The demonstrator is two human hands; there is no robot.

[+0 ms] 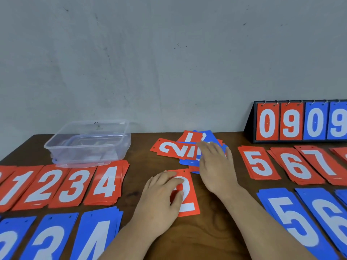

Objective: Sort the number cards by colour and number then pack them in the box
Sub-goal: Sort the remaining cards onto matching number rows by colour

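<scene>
**Desk:** Which way did the card have to travel?

**Me:** Leftward. From my seat the red 2 pile lay second in the red row, with the red 3 pile and red 4 pile between it and the hands. The clear box sat behind that row, with no cards in it that I could see.

**Desk:** And the card itself?

**Me:** The left hand was on the loose red 2 card, fingers and thumb curled onto its left half, gripping it against the tabletop. Its long axis ran away from me, digit upright, the same way the sorted piles lay. So I judged it needed a sideways carry with no turn.

**Desk:** Which hand was nearer the pile?

**Me:** The left, clearly. The right hand was further right, spread flat with straight fingers, palm down on the mixed heap of red and blue cards just behind the loose card.

**Desk:** Anything beyond that?

**Me:** The red 5 pile began the right-hand rows, well apart from the card. I judged the sorting far along but unfinished, and packing not yet begun.
</scene>
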